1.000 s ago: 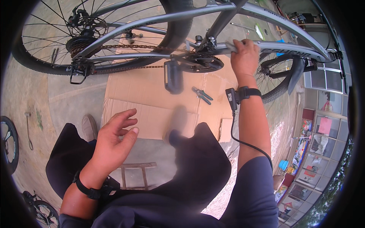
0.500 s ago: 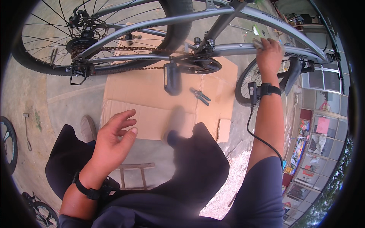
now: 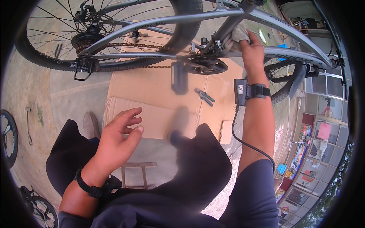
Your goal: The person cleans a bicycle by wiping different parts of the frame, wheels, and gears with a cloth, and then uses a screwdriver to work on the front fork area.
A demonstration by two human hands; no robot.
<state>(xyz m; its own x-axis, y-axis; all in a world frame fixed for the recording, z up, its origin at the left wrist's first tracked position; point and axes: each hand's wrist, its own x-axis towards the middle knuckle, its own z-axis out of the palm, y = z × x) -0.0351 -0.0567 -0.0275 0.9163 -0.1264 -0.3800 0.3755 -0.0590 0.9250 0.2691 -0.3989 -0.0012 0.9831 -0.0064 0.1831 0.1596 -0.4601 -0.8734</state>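
Observation:
A grey bicycle spans the upper part of the view, its rear wheel to the left and its front wheel partly hidden at the right. My right hand grips a pale cloth against the frame, just right of the seat tube, near the crankset. The chain looks rusty brown, and a black pedal hangs from the crank. My left hand hovers above my knee with nothing in it, fingers spread and slightly curled. Both wrists wear black straps; a cable runs up my right arm.
Flattened cardboard lies on the ground under the bike, with dark-handled pliers or cutters on it. A low wooden frame shows between my legs. Other bicycles' wheels stand at the left edge. A long building front with windows lines the right.
My right hand has slid left along the frame tube with the cloth, from its front part to near the seat tube. The left hand keeps its spread pose. The view shifts slightly.

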